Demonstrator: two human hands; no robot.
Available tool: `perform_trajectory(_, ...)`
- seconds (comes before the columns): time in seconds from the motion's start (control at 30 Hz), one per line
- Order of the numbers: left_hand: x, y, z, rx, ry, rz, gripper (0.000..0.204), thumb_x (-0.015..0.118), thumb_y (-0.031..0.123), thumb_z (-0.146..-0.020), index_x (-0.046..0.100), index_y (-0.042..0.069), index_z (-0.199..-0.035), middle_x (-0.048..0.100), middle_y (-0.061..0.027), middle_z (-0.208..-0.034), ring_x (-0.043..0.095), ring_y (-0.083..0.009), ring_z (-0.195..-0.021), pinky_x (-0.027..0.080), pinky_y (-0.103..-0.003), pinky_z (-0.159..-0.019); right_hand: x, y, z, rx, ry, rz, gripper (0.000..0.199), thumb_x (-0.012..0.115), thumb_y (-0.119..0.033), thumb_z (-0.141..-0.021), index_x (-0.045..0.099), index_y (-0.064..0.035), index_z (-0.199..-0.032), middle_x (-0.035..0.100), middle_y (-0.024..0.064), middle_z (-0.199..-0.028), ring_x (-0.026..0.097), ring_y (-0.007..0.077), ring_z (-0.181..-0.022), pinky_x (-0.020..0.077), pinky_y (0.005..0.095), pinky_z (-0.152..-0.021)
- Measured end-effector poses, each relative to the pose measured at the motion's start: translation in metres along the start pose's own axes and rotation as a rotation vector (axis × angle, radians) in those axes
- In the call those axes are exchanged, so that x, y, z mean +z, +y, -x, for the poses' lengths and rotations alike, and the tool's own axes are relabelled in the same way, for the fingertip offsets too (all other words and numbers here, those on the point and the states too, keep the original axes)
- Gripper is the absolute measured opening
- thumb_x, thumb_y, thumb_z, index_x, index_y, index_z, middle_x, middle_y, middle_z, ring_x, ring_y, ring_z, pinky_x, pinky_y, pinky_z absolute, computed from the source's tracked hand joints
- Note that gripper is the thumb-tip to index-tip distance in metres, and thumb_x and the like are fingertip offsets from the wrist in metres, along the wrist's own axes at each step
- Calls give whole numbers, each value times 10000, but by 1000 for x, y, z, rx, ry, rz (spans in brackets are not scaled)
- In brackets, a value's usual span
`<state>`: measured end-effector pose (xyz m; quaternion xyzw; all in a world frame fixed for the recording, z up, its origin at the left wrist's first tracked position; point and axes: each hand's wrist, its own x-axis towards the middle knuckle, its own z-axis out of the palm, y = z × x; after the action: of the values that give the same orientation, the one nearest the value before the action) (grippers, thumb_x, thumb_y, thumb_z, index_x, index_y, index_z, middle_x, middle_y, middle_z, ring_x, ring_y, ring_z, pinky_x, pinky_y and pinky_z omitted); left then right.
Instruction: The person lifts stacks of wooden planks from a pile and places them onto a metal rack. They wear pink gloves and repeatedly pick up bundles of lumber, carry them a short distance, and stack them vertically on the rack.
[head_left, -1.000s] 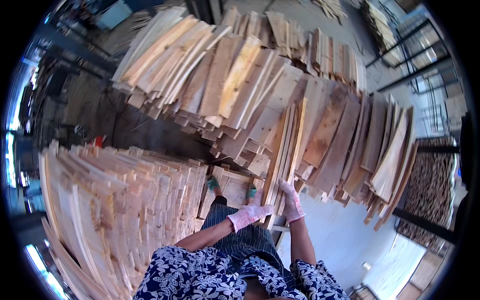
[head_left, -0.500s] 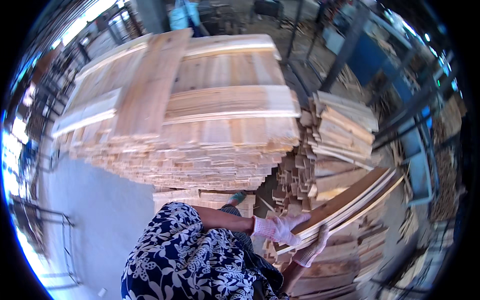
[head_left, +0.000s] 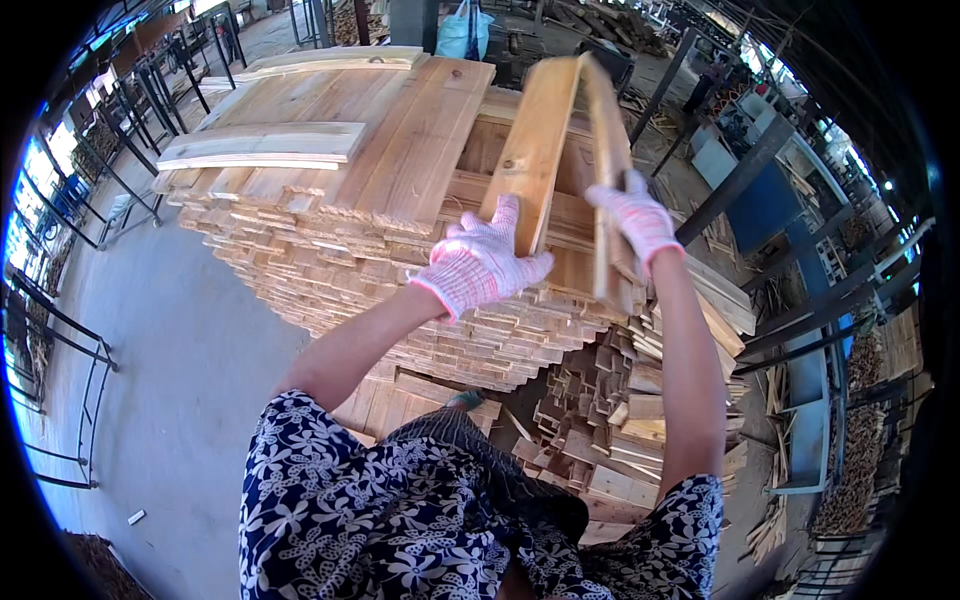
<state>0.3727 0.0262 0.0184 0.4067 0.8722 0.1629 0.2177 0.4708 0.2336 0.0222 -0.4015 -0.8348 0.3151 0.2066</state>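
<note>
Both gloved hands, the left hand (head_left: pixel 478 265) and right hand (head_left: pixel 638 218), each closed around the edges of a bundle of wooden boards (head_left: pixel 560 130), hold it raised above the tall board stack (head_left: pixel 350 190), not yet laid down.

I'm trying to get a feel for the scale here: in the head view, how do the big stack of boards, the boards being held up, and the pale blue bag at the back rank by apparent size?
1. Big stack of boards, by far the largest.
2. Held boards, gripped by the left hand and right hand; nearness to the camera enlarges them.
3. Pale blue bag, smallest, though farthest away.
</note>
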Motion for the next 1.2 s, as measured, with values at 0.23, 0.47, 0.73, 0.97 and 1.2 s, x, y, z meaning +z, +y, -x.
perform_trajectory(0.23, 27, -20, 1, 199, 459, -147, 868, 685, 601, -845, 388, 100, -1488, 426, -278, -1379, 453, -509, -1287, 430, -587, -1042, 22, 1, -15, 103, -124, 646, 961, 594, -695, -835, 344, -102, -1549, 448, 347, -1456, 491, 482, -1332, 421, 490, -1101)
perform_trajectory(0.47, 67, -67, 26, 707, 976, -5, 751, 770, 468, -811, 498, 117, -1417, 422, -204, -1371, 438, -455, -1256, 384, -603, -1042, 2, -17, -5, 53, -297, 713, 898, 533, -707, -880, 431, -27, -1458, 560, 322, -1369, 575, 425, -1274, 439, 466, -1082)
perform_trajectory(0.73, 70, -94, 30, 757, 1043, 2, 681, 776, 414, -812, 546, 74, -1355, 466, -181, -1345, 412, -442, -1325, 254, -648, -1137, 40, -10, -83, -7, -141, 635, 870, 395, -746, -933, 440, -82, -1493, 473, 300, -1484, 480, 494, -1344, 426, 504, -1093)
perform_trajectory(0.97, 85, -44, 28, 1073, 880, 155, 366, 789, 282, -701, 685, 171, -1034, 583, -96, -1151, 520, -332, -1141, 380, -615, -1019, 118, -30, -87, -264, -130, 141, 885, 571, -660, -905, 380, -90, -1554, 493, 249, -1499, 489, 398, -1375, 440, 477, -1081)
perform_trajectory(1.2, 142, 43, 30, 1448, 376, 412, 323, 662, 141, -886, 630, 26, -1186, 569, -195, -1218, 558, -424, -1117, 485, -535, -950, -29, 33, 7, -241, 97, -151, 690, 611, -519, -885, 532, -112, -1437, 588, 202, -1389, 547, 358, -1299, 443, 434, -1075)
